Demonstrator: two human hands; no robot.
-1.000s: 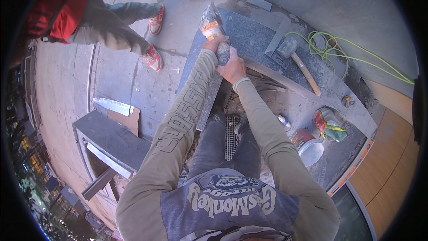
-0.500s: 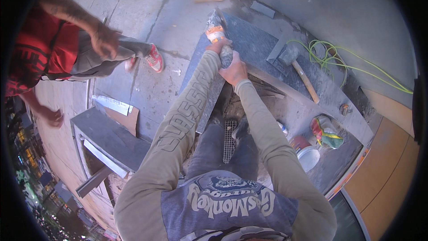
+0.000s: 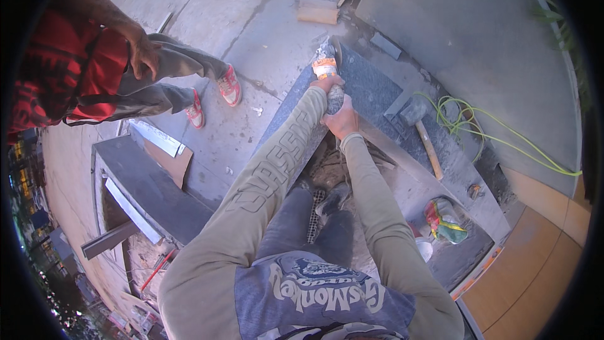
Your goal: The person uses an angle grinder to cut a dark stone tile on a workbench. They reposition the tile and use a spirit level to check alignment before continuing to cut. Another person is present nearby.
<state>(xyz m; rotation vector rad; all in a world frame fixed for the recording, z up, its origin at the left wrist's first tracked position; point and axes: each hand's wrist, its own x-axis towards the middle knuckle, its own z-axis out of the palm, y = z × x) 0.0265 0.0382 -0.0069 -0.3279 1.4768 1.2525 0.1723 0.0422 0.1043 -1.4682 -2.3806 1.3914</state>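
Note:
Both my arms stretch forward to a dusty angle grinder (image 3: pixel 325 66) with an orange band, at the corner of a dark stone slab (image 3: pixel 365 75). My left hand (image 3: pixel 328 82) is closed round its body, just behind the band. Farther back, my right hand (image 3: pixel 343 119) wraps round the rear of the body. The edge of a disc shows at the tool's far right side, by the slab; whether it touches the stone I cannot tell. A hammer (image 3: pixel 428 145) with a wooden handle and a metal square (image 3: pixel 396 104) lie on the slab to the right.
A person in a red shirt (image 3: pixel 69 69) stands at the left. A green cable (image 3: pixel 465 116) lies coiled by the wall at the right. Nearer are a colourful bag (image 3: pixel 445 221) and a partly hidden bucket (image 3: pixel 424 249). A dark-topped block (image 3: pixel 151 182) stands at the left.
The view has shifted, so the grinder and slab sit lower and farther right. Both my hands keep their hold. The other person's feet have moved apart, and a lower hand has left view.

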